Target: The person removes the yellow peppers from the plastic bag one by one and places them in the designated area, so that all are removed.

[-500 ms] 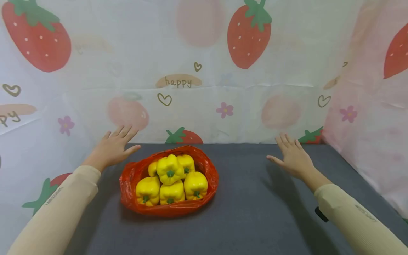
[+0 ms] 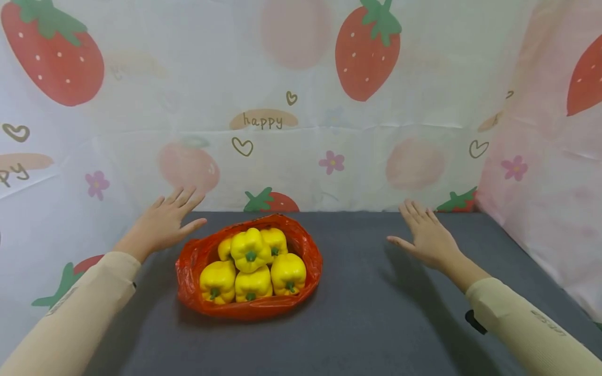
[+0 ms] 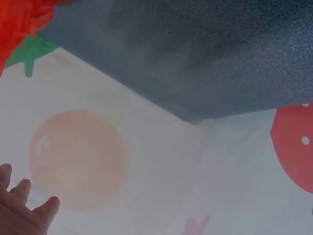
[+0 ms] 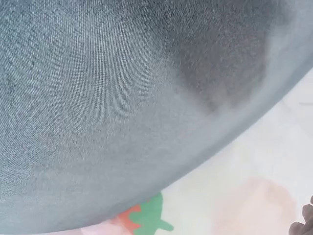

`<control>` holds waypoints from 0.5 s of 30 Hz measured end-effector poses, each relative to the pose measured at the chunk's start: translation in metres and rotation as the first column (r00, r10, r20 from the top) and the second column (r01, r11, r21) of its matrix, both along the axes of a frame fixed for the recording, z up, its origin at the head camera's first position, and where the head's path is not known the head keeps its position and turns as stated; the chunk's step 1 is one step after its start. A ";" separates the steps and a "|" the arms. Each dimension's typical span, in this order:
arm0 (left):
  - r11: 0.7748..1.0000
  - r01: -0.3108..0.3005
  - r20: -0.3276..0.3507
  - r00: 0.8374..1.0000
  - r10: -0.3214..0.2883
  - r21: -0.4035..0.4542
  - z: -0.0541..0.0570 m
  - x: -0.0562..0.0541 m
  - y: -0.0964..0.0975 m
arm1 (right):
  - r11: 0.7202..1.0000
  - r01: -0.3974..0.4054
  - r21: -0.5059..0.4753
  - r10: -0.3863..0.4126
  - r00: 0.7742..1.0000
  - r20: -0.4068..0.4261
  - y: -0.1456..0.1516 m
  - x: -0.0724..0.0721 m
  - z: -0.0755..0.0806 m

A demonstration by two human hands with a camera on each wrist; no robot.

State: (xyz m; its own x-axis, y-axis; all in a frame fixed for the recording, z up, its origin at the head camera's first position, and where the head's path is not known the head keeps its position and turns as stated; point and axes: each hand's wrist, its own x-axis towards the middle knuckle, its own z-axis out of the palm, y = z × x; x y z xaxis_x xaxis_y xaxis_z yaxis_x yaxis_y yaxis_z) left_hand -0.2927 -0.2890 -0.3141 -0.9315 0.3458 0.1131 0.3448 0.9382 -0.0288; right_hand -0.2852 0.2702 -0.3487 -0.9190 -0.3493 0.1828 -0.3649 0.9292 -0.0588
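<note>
Several yellow bell peppers (image 2: 254,286) with green stems are piled in a red plastic bag (image 2: 249,312) whose mouth is spread wide, left of the table's middle. To the bag's upper left, my left hand (image 2: 162,223) hovers with fingers spread and holds nothing. My right hand (image 2: 430,239) is held over the right part of the table, fingers straight, thumb out, also holding nothing. In the left wrist view, a few fingertips (image 3: 46,210) show at the lower left, and a corner of the red bag (image 3: 19,22) at the upper left. The right wrist view catches only fingertips (image 4: 305,220) at its edge.
The bag stands on a dark grey cloth-covered table (image 2: 357,324). Behind it hangs a white curtain (image 2: 310,115) printed with strawberries, hearts and flowers, and it continues along the left and right sides. A dark strap (image 2: 475,321) shows beneath the right sleeve.
The right hand has shifted slightly left and the left hand slightly down and left. Both stay raised and spread; the bag and peppers have not moved.
</note>
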 end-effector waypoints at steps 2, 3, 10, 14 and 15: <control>1.000 0.005 0.000 1.000 -0.005 0.003 0.001 0.003 0.001 | 1.000 -0.010 -0.003 0.010 1.000 -0.009 -0.002 0.001 -0.002; 1.000 0.007 0.003 1.000 -0.007 0.004 0.002 0.005 0.001 | 1.000 -0.016 -0.006 0.016 1.000 -0.014 -0.003 0.002 -0.004; 1.000 0.031 0.012 0.999 -0.031 0.003 0.005 0.013 0.007 | 0.999 -0.028 -0.019 0.028 0.999 -0.026 -0.008 0.005 -0.011; 0.999 0.032 0.017 0.999 -0.032 0.010 0.005 0.016 0.007 | 0.999 -0.039 -0.028 0.038 0.999 -0.015 -0.012 0.008 -0.012; 0.999 0.032 0.016 0.999 -0.032 0.014 0.005 0.017 0.007 | 0.999 -0.044 -0.031 0.043 0.999 -0.012 -0.013 0.009 -0.012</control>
State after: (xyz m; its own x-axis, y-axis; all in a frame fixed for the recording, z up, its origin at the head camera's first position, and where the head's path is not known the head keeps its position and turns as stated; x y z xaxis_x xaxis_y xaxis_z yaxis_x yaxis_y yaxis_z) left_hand -0.2761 -0.2823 -0.3087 -0.9217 0.3740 0.1029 0.3751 0.9269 -0.0099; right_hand -0.2759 0.2570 -0.3608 -0.9009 -0.3830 0.2043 -0.4058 0.9102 -0.0830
